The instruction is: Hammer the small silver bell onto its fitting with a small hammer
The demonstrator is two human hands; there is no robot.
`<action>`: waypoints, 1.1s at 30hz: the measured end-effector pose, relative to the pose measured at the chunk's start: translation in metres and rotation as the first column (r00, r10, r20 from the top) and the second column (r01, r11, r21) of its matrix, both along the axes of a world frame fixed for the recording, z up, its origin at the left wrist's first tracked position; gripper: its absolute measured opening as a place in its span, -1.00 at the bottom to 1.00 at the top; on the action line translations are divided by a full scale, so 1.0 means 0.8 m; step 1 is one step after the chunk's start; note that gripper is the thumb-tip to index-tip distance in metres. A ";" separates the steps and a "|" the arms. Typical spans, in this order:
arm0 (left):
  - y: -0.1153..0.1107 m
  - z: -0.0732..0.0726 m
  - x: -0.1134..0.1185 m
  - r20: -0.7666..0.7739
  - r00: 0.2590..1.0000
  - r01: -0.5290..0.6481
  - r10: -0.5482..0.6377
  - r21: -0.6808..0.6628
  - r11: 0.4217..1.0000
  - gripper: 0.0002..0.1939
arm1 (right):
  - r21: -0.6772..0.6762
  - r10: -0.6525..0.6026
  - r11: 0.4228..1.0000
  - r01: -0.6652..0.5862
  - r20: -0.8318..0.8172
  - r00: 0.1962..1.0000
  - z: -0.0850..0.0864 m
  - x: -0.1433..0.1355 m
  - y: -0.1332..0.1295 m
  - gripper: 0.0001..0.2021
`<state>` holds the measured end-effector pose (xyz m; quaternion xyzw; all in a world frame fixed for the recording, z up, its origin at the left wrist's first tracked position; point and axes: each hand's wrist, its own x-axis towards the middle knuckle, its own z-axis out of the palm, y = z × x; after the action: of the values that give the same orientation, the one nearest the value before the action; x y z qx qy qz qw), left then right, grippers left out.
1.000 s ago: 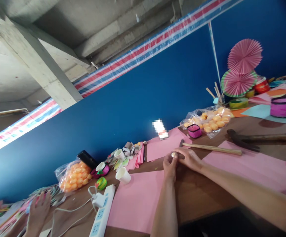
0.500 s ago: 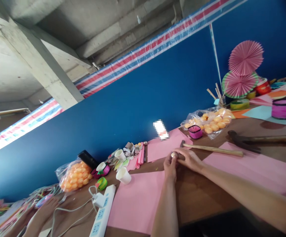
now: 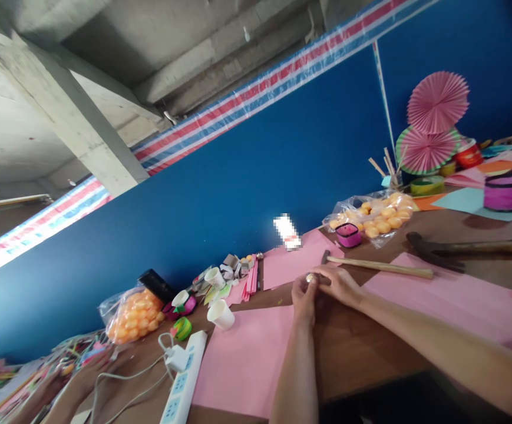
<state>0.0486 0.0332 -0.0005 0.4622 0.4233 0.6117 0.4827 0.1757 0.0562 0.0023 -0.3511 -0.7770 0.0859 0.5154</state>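
My left hand (image 3: 304, 299) and my right hand (image 3: 339, 285) meet above the brown table, fingers closed together. Between their fingertips is a small, shiny, rounded piece (image 3: 311, 278), pale gold or silver; its kind is too small to make out. The left fingers pinch it from the near side, while the right fingertips press in beside it, and what they grip is partly hidden. Just beyond my right hand lies a small hammer (image 3: 379, 266) with a wooden handle. Pink paper sheets (image 3: 247, 359) lie to the left of my left forearm.
A white power strip (image 3: 185, 377) with a plugged-in charger and a paper cup (image 3: 221, 314) stand left. Bags of orange balls (image 3: 134, 317) sit at both sides. A larger hammer (image 3: 468, 247) lies right. Another person's hands (image 3: 81, 377) work at far left.
My hands hold nearly the same place and grip. At far left the other person's hands have shifted slightly. The whole view has drifted a little.
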 end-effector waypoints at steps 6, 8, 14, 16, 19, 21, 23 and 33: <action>-0.001 0.003 -0.002 -0.078 0.993 0.089 -0.085 0.056 0.994 -0.56 | -0.032 0.028 0.999 -0.027 0.027 0.999 -0.003 0.001 0.001 -0.60; -0.002 0.005 -0.002 -0.099 0.989 0.119 -0.112 0.076 0.990 -0.57 | -0.038 0.036 0.999 -0.035 0.021 0.999 -0.003 0.001 0.002 -0.61; 0.000 0.001 -0.002 -0.075 0.997 0.022 -0.019 0.031 0.999 -0.51 | -0.057 0.008 0.998 -0.007 0.011 1.000 -0.002 0.000 0.001 -0.65; 0.004 -0.003 -0.001 -0.067 0.998 0.000 0.002 0.022 1.000 -0.52 | -0.058 -0.004 0.998 0.005 0.012 1.000 -0.002 0.000 0.002 -0.65; 0.009 -0.006 0.000 -0.058 0.998 -0.006 0.007 0.023 1.000 -0.55 | -0.049 -0.015 0.999 0.016 0.015 1.000 -0.004 0.000 0.003 -0.66; 0.009 -0.006 0.001 -0.045 0.999 -0.001 0.002 0.017 1.000 -0.55 | -0.046 -0.011 0.999 0.012 0.020 1.000 -0.005 0.000 0.003 -0.66; 0.007 -0.005 0.001 -0.053 0.998 0.016 -0.015 0.012 1.000 -0.56 | -0.042 -0.008 0.999 0.009 0.023 1.000 -0.007 0.000 0.004 -0.65; 0.002 0.001 0.000 -0.065 0.997 0.055 -0.052 0.058 0.997 -0.54 | -0.024 0.016 1.000 -0.016 0.015 1.000 -0.007 0.001 0.006 -0.64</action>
<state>0.0488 0.0346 0.0000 0.5070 0.4075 0.5959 0.4710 0.1766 0.0607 -0.0031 -0.3516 -0.7825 0.0965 0.5047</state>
